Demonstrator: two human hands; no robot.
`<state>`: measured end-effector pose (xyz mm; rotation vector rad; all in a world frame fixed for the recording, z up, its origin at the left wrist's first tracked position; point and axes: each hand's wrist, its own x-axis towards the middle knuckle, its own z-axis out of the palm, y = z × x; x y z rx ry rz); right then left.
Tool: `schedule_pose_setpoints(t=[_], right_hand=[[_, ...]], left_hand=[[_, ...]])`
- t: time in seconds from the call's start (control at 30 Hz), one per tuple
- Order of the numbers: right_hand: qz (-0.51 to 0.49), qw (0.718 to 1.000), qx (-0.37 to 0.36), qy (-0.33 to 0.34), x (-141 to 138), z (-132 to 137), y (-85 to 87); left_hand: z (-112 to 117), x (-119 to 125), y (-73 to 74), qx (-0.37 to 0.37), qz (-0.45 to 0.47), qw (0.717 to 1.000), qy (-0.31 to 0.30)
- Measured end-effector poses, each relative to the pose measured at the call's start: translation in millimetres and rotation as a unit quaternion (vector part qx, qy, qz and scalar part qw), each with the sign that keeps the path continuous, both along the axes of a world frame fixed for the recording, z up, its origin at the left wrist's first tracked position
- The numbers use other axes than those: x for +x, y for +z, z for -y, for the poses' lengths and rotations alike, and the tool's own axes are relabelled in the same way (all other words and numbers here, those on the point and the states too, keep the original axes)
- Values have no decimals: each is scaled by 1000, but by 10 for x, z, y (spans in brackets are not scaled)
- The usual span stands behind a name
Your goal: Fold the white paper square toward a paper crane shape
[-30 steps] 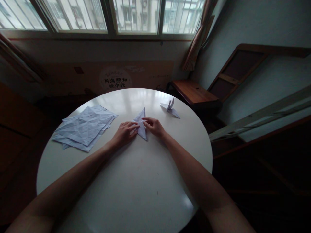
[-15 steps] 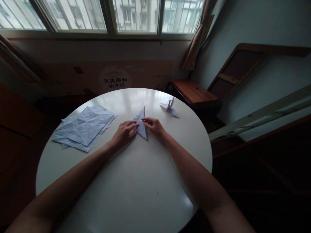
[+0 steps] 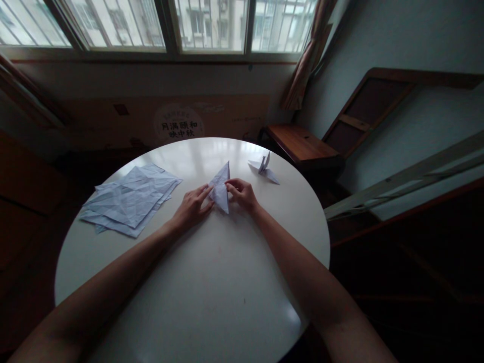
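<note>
No containers in view; the nearest thing to a holder is the round white table [image 3: 212,282], which bears everything.

On it, centre and toward the far half, lies the folded paper piece [image 3: 220,190]: pale bluish-white, a long narrow kite/diamond shape w/ sharp tips, far tip lifted off the tabletop and pointing toward the window [image 3: 212,25], near tip down by the table surface. A crease line runs along its length. It sits between the two hands.

Left hand [image 3: 192,207]: palm down, fingers stretched out fairly flat, tips touching the piece's left edge, not curled round it; pressing rather than gripping. Right hand [image 3: 244,194]: fingers curled in, thumb & forefinger pinching the piece's right edge near the middle.

Left of the hands, well apart: a loose pile of creased paper sheets [image 3: 130,199], same pale colour, fanned and overlapping, flat on the table. Beyond the right hand, near the table's far-right rim: a finished paper crane [image 3: 263,168], wings spread, apart from the piece.

Past the table edge on the right, a brown wooden bench [image 3: 302,143] stands by the wall, w/ a curtain [image 3: 308,55] hanging above it.
</note>
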<state>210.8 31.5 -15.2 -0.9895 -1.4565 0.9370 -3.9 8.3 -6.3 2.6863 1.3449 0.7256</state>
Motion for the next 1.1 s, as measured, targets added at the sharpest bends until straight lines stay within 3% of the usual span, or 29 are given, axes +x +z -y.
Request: schedule_pose_setpoints(t=[0.37,0.5,0.67,0.83,1.1], right_hand=[[9,1000,-15,16,0,-12,-56],[97,995,29,9,0,37,-6],[292,946,133,45,-14,66,22],[385,905,177,41,-32,102,24],[347,917,194,45,-28,174,62]], left_hand=[[-5,0,-4,6,11,1000,-16],[-6,2,-4,8,16,1000,-14],[9,16,36,2,21,1000,-21],[40,22,74,-20,28,999,-14],[-42,-12,59,-65,212,974,-49]])
